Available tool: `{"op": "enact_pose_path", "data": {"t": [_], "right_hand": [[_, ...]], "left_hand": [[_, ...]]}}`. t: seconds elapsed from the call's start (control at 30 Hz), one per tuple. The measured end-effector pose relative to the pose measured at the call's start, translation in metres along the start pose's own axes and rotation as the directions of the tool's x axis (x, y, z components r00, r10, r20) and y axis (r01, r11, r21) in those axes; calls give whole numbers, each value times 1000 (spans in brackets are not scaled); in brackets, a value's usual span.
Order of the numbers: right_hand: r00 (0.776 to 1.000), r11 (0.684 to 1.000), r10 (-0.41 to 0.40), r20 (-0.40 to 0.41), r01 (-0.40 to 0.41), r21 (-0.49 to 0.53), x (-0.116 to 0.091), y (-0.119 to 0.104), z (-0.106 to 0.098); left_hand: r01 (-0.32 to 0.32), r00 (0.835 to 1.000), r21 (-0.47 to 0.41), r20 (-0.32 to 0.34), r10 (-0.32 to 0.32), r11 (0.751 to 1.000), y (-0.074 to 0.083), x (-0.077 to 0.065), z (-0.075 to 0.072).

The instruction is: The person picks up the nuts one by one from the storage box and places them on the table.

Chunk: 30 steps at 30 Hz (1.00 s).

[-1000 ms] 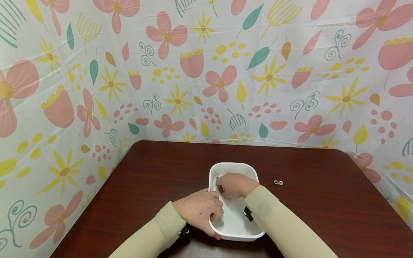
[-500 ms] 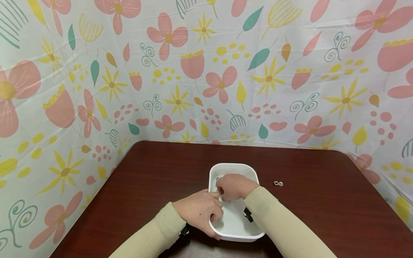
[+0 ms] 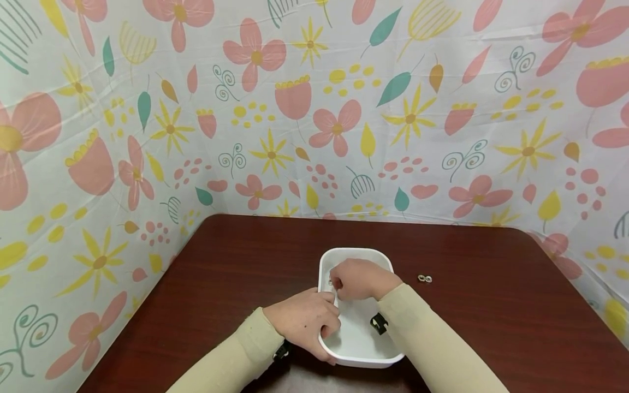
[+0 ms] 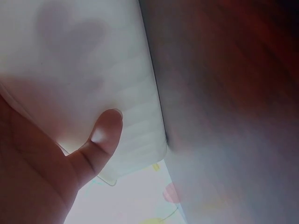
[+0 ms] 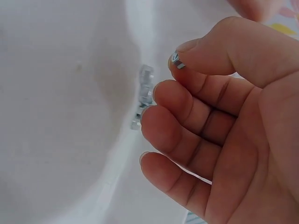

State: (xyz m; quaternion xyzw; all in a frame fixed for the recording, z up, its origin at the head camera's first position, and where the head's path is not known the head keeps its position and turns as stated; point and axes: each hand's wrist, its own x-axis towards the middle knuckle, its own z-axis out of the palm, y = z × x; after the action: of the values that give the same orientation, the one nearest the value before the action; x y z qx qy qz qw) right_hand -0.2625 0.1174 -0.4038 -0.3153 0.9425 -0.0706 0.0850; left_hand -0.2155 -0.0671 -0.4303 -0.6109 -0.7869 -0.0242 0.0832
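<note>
- Near the front of the dark red-brown worktop (image 3: 236, 262), about midway between its left and right edges, sits a white tub (image 3: 363, 361), long sides running front to back.
- Left hand (image 3: 304, 321) has a proper grip on the tub's left wall: fingers bent over the rim, thumb flat against the outside, as the left wrist view shows.
- Right hand (image 3: 363, 279) is down inside the tub's far half, close to the left wall. Thumb and index finger pinch one tiny shiny nut (image 5: 178, 59); the other three fingers are just loosely bent.
- Right by those fingertips, a row of nuts (image 5: 145, 91) lies along the crease where tub floor meets wall. Can't tell if any finger touches them, and the hand hides some, so no count from me.
- Off the tub's right side, level with its far half, a pair of nuts (image 3: 425, 279) sits side by side on the worktop, nearer the tub than the right edge.
- Room-wise, wide stretches of worktop run from the tub out to the left, right and far edges. Beyond the far edge hangs a flowery cloth (image 3: 336, 128), which comes round the left side too.
</note>
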Motion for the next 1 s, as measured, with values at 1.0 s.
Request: {"op": "enact_pose_path", "data": {"t": [1.0], "right_hand": [[981,992,114,-155,-104,71,-63,7,-52]], "left_hand": [[27,999,-14,28,-27,1000,-1,1,2]]}}
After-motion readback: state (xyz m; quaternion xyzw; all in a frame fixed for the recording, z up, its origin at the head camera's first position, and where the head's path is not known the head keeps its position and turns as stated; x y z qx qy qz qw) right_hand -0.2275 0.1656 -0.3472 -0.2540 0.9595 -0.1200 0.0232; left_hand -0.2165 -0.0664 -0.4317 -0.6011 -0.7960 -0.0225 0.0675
